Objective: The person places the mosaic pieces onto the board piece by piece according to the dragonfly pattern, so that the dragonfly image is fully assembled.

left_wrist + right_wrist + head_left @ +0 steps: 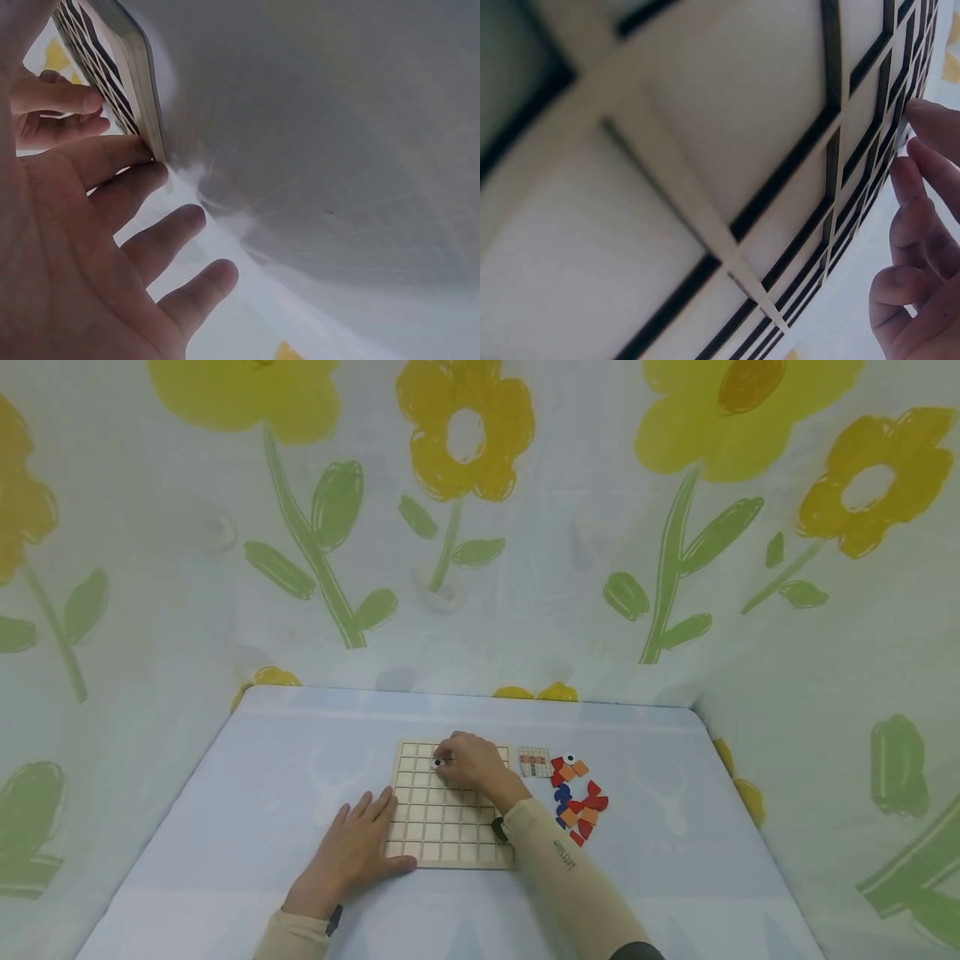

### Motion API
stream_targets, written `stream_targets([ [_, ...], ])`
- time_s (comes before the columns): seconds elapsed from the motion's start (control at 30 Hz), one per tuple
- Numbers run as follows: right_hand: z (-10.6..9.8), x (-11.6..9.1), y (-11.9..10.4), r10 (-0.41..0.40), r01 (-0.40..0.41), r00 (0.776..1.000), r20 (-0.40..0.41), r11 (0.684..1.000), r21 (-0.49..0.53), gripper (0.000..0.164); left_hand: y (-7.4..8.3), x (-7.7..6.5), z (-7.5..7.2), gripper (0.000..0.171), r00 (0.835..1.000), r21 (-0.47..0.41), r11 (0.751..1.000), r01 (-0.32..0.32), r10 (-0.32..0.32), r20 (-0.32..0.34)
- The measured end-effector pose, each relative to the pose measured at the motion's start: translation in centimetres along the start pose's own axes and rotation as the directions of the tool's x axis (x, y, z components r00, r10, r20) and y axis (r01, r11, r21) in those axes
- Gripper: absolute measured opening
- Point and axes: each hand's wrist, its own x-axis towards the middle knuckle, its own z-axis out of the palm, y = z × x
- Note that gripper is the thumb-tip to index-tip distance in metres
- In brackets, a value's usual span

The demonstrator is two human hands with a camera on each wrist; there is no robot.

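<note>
A square wooden grid board [442, 812] lies flat on the table. Over its upper rows my right hand [474, 764] pinches a small white piece with a black dot, like an eye [438, 763], between thumb and fingertips. Whether that piece touches the board is not clear. In the right wrist view, the fingers [915, 217] mostly cover it. My left hand [356, 846] rests by the board's left edge, its fingers spread and the thumb at the lower corner. The left wrist view shows fingertips [154, 176] touching the board's side [142, 82].
Right of the board lies a small pattern card [535, 762] with a printed grid. Beside it are scattered red pieces [597, 802], orange squares [581, 767], blue pieces [562, 793] and another eye piece [570, 759]. Flowered cloth walls [562, 568] surround the table [247, 810].
</note>
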Motion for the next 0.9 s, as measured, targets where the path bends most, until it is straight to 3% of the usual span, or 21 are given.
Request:
stream_targets([
  [0.73, -0.2, -0.2, -0.1, -0.024, 0.024, 1.0, 0.013, 1.0, -0.006, 0.022, 0.0, 0.1, -0.1, 0.109, 1.0, 0.011, 1.0, 0.004, -0.004, 0.001],
  [0.9, -0.8, -1.0, 0.2, -0.027, 0.028, 0.999, -0.027, 0.999, 0.038, 0.024, 0.1, 0.0, -0.2, 0.108, 1.0, -0.002, 1.0, 0.005, -0.005, -0.002],
])
